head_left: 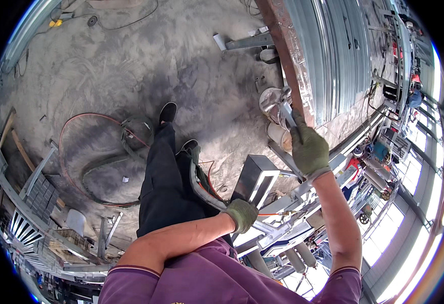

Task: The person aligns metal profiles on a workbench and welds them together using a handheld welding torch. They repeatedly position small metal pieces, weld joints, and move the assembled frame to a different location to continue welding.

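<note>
My right hand [309,151], in an olive-green glove, is closed around the handle of what looks like a metal hammer [286,109]. The tool's head is up beside the rusty brown edge of a bench, above a bucket. Lower down, near my waist, my left hand [242,215] wears a matching glove and is closed on a thick sheathed cable [205,190]. This cable loops down past my leg. A thin orange hose [272,214] shows on the far side of that glove. The fingers of the left hand are partly hidden.
Long grey metal profiles [328,55] lie on the rusty-edged bench [294,66]. Below it stand a bucket [270,97] and a pale container [278,133]. A dark rectangular metal box [255,177] stands ahead of my left hand. A red hose [72,172] coils on the concrete floor.
</note>
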Available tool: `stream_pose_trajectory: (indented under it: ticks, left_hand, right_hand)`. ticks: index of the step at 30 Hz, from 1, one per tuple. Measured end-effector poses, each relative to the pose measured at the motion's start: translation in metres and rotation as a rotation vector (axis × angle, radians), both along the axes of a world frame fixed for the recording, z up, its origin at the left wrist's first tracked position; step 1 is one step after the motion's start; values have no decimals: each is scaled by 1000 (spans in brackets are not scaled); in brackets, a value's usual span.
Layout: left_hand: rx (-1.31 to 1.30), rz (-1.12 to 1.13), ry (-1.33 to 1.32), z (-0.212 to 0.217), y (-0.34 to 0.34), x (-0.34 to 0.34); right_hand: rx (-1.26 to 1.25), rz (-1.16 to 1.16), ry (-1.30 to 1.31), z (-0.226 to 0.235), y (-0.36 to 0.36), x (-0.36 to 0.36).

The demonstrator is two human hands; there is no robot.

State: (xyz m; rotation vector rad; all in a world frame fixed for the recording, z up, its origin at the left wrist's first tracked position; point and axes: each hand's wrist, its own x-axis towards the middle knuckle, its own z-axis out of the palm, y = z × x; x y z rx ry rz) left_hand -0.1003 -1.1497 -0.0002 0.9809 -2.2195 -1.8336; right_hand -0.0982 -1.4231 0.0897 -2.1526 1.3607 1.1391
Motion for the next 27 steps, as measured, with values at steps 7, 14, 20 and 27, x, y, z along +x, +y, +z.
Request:
stream_pose_trajectory:
  ticks: [7, 14, 20, 27]
  left_hand:
    - [18, -20, 16, -4, 3, -3]
    - [47, -55, 4, -11, 12, -14]
    - [53, 22, 7, -7, 3, -4]
    - [71, -2, 8, 7, 0, 7]
  right_hand:
    - [130, 116, 192, 15, -5, 3]
    - [225, 327, 203, -1, 30, -26]
    - [-102, 78, -158, 23, -5, -17]
    - [330, 222, 334, 27, 19, 8]
